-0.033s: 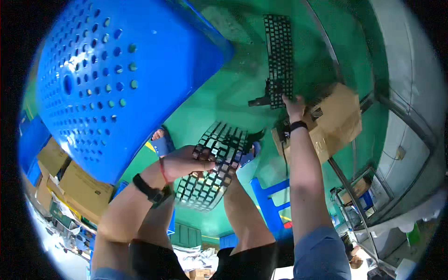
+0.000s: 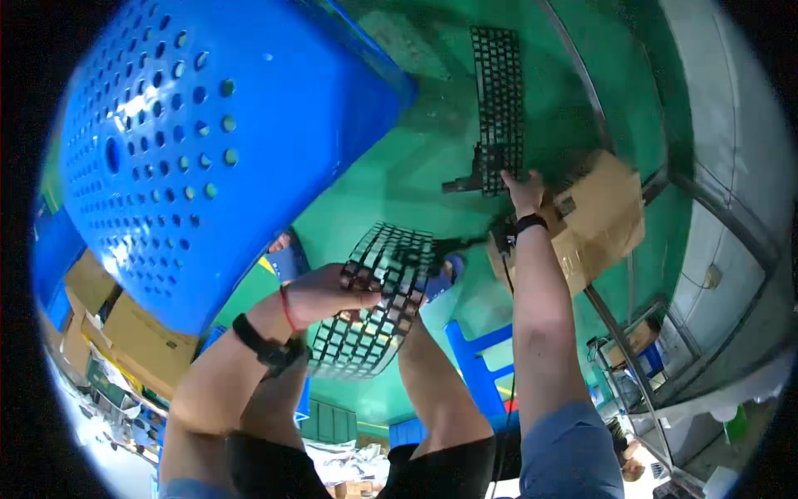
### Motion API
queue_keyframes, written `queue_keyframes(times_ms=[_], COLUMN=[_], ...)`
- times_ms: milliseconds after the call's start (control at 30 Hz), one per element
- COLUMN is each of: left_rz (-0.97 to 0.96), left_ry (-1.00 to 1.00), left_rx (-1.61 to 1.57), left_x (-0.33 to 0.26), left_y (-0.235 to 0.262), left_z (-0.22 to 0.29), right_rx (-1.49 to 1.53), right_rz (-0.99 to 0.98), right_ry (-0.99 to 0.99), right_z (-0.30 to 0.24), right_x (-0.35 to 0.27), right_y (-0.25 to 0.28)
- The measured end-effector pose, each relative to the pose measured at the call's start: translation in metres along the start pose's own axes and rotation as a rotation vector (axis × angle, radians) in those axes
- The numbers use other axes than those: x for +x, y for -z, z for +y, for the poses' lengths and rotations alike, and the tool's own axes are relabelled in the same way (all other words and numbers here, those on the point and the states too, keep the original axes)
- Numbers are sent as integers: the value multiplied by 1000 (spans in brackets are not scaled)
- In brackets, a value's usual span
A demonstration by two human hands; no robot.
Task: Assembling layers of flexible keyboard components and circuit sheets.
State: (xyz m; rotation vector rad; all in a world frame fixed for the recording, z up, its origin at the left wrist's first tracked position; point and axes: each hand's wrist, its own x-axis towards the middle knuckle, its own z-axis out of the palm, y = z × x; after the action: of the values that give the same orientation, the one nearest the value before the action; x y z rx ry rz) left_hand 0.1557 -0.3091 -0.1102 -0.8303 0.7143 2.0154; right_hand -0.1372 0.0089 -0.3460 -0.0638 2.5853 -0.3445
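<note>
My left hand [image 2: 328, 295] grips a black lattice keyboard frame [image 2: 353, 341] with many key-shaped openings; the frame bows above my knees. Its thumb lies over the lattice. Out to the right, my right hand [image 2: 524, 191] is closed at the near end of a second, longer black keyboard frame [image 2: 499, 91]. Beside that end sticks out a dark nozzle-like piece [image 2: 464, 183]; how it connects to my hand or the frame is unclear. A thin black cable [image 2: 509, 333] runs down near my right wrist.
A large blue perforated plastic stool or crate [image 2: 274, 141] stands at the left. An opened cardboard box [image 2: 603, 220] lies beside my right wrist. A metal rack [image 2: 740, 220] rises at right, and stacked cartons [image 2: 145, 333] stand at left. A blue plastic frame [image 2: 474, 366] is behind my right arm.
The keyboard frame in my left hand has tilted slightly. More of the black cable now shows along my right forearm. My right hand has hardly moved.
</note>
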Motion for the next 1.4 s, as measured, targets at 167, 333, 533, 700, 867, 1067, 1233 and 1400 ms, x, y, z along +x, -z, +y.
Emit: queue_keyframes(times_ms=[167,333,533,700,867,1067,1233,1400], left_rz=[26,-95,25,-228,-169,-161,-191,-287], left_ry=[44,-68,-93,-118,-261,-345,-307,-185], left_rx=[101,31,216,127,8,20,195,431], left_x=[-13,12,-51,-137,-228,-300,-301,-282], left_y=[17,10,-17,-59,-86,-121,-247,-369], left_z=[-5,-17,-5,12,17,68,91,60], right_rx=[-160,-29,838,1132,1169,1164,1235,1177], right_rz=[237,270,-232,-813,-684,-351,-61,-3], right_ry=[119,80,-18,-414,-483,-361,-381,-470], right_z=[-30,10,-84,-78,-142,-181,-148,-101], right_x=[-28,-6,-127,-214,-310,-402,-533,-673], right_y=[-45,-38,46,189,260,317,358,377])
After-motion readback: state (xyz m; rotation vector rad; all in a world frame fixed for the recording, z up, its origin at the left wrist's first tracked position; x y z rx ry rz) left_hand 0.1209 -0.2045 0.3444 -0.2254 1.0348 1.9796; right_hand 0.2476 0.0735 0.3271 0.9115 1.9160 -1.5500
